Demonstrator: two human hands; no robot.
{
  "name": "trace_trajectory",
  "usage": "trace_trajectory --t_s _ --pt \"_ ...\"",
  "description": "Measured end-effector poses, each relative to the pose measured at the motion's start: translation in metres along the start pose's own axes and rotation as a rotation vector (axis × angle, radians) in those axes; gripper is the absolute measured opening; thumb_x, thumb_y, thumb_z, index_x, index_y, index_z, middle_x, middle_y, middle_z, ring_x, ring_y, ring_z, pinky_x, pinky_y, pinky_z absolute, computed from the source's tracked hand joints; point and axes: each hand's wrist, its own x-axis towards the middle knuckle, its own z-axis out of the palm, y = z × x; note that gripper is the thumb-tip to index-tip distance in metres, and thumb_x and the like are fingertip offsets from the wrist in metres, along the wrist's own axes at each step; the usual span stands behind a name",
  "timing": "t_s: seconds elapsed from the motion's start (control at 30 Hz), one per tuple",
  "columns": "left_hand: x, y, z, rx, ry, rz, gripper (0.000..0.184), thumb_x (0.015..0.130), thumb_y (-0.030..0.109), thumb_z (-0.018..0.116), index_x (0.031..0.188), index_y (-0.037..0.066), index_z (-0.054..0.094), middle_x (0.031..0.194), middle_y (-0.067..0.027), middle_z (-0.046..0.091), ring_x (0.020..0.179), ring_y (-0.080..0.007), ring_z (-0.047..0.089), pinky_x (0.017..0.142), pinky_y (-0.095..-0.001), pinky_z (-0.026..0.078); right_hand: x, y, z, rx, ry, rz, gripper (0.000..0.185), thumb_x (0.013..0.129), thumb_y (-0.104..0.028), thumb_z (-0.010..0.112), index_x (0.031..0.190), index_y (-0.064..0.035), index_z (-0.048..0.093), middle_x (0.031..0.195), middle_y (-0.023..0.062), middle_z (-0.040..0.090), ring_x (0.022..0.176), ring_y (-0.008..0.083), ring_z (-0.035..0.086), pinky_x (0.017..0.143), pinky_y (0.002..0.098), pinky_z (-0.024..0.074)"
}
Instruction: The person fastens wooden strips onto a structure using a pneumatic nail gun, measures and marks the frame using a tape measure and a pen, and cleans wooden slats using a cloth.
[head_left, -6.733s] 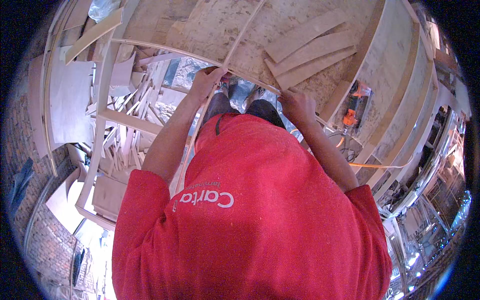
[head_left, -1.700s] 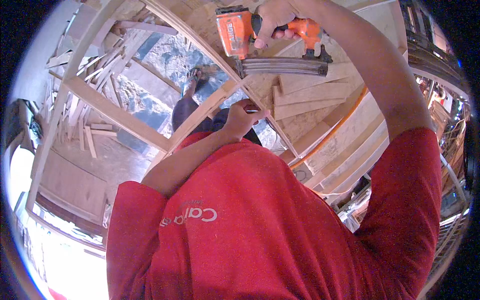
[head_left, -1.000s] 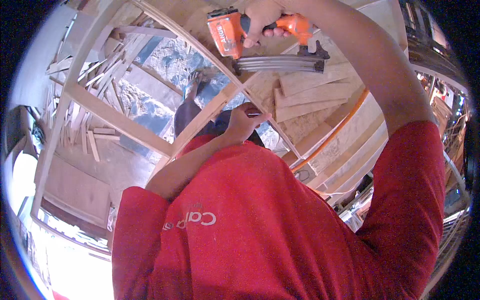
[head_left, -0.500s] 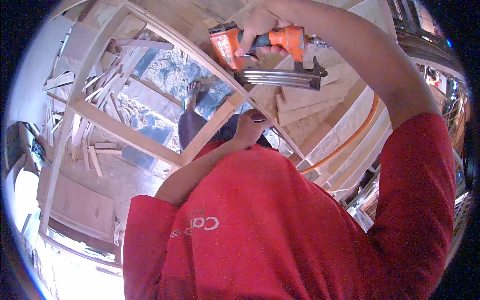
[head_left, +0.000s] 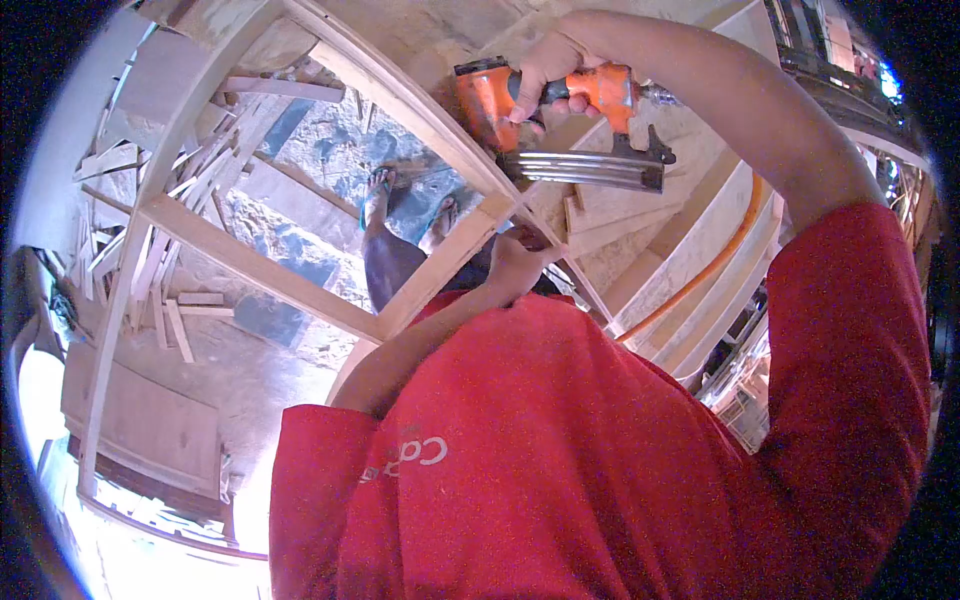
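Note:
My right hand (head_left: 555,85) is wrapped around the grip of an orange pneumatic nail gun (head_left: 490,105). Its silver magazine (head_left: 590,170) points to the right, and its nose end is at the edge of a pale wooden frame (head_left: 400,105), just above a joint between frame members. Whether the nose touches the wood I cannot tell. Below that joint my left hand (head_left: 518,265) is closed on the frame's edge, its thumb along the wood; some fingers are hidden. A crosspiece (head_left: 445,255) runs from the joint down toward the lower left.
An orange air hose (head_left: 705,270) hangs on the right, beside long boards (head_left: 680,300). Offcuts and thin strips (head_left: 190,200) lie heaped on the dusty floor at left. My feet (head_left: 380,190) show through the frame. A wooden panel (head_left: 140,420) is at lower left.
The nail gun and my right hand appear slightly further right and lower in view. The frame and my left hand have shifted a little the same way. Both grips are kept.

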Motion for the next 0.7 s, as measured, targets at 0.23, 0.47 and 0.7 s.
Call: trace_trajectory --t_s 0.23,0.47,0.7 --pt "0.001 -0.007 0.001 0.015 0.004 -0.006 0.034 0.077 0.019 0.086 0.098 -0.002 0.070 0.096 -0.0106 0.075 0.084 -0.0189 0.070 0.079 -0.0328 0.056 0.007 0.002 -0.005 -0.060 -0.048 -0.044 0.039 0.085 -0.044 0.080 0.095 -0.0086 0.067 0.060 -0.0016 0.049 0.045 0.0101 0.047 0.051 0.0367 0.0487" --pt "0.001 -0.009 -0.001 0.047 0.025 0.032 0.028 0.079 0.023 0.085 0.097 0.002 0.076 0.091 -0.0087 0.076 0.080 -0.0149 0.069 0.077 -0.0305 0.055 0.026 0.019 -0.010 0.071 -0.040 -0.143 0.020 0.091 -0.022 0.077 0.089 -0.0040 0.068 0.064 0.0079 0.063 0.050 0.0176 0.059 0.047 0.0354 0.0496" --pt "0.005 -0.018 -0.009 0.147 0.007 -0.357 0.048 0.077 0.031 0.088 0.104 -0.006 0.073 0.096 -0.0097 0.075 0.083 -0.0167 0.067 0.078 -0.0316 0.053 -0.068 0.031 0.027 0.068 0.399 -0.256 0.029 0.089 -0.032 0.074 0.082 -0.0047 0.069 0.068 0.0064 0.067 0.050 0.0161 0.058 0.049 0.0321 0.0481"
